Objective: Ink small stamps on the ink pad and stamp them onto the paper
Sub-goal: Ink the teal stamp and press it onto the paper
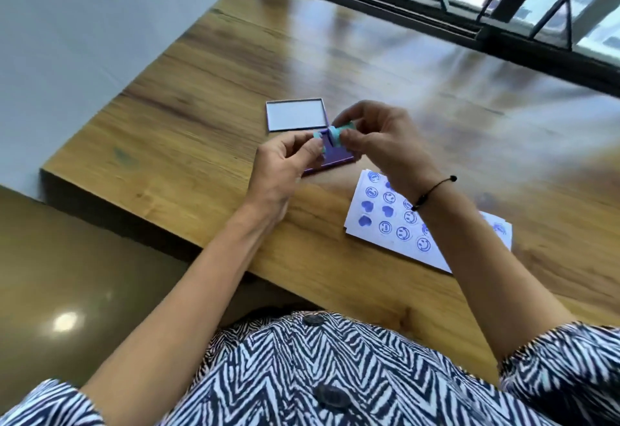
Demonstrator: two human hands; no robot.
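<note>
A purple ink pad (pixel 339 156) lies open on the wooden table, partly covered by both hands. My left hand (pixel 285 164) pinches a small teal stamp (pixel 318 136) at its fingertips, just above the pad's left side. My right hand (pixel 379 137) grips another teal stamp (pixel 335 133) over the pad. The two stamps are close together, almost touching. The white paper (pixel 379 221), to the right of the pad, carries several blue smiley and heart prints; my right forearm covers its middle.
The ink pad's lid (pixel 297 114) lies open-side up behind the pad. The table's left edge (pixel 100 191) drops to a dark floor. A black-framed window (pixel 469 6) runs along the far side. A black cord bracelet sits on my right wrist.
</note>
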